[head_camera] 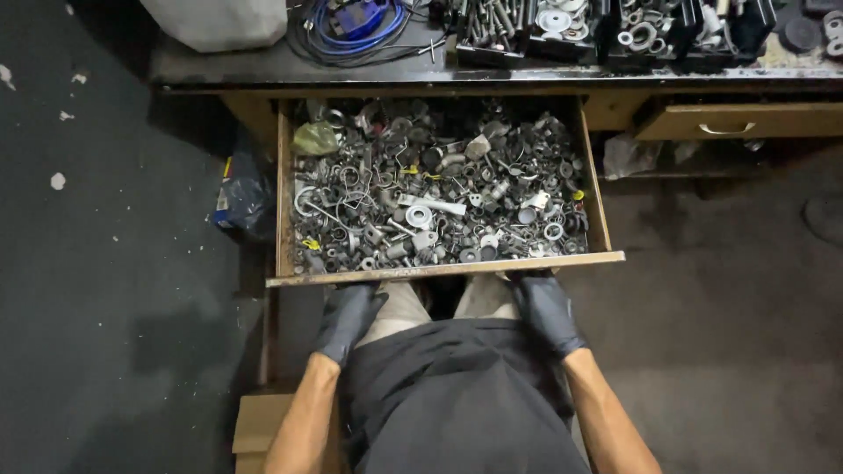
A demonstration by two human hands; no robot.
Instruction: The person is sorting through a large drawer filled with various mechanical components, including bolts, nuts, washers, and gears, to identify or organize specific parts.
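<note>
A wooden drawer (pixel 439 265) stands pulled out from under a workbench (pixel 263 75), full of loose grey metal parts (pixel 439 189): washers, rings, nuts and bent fittings. Both hands wear dark gloves. The left hand (pixel 348 318) sits just under the drawer's front edge on the left, the right hand (pixel 546 309) under it on the right. Their fingers reach beneath the front board, so whether they grip it cannot be told. A coil of blue cable (pixel 351 22) lies on the workbench.
</note>
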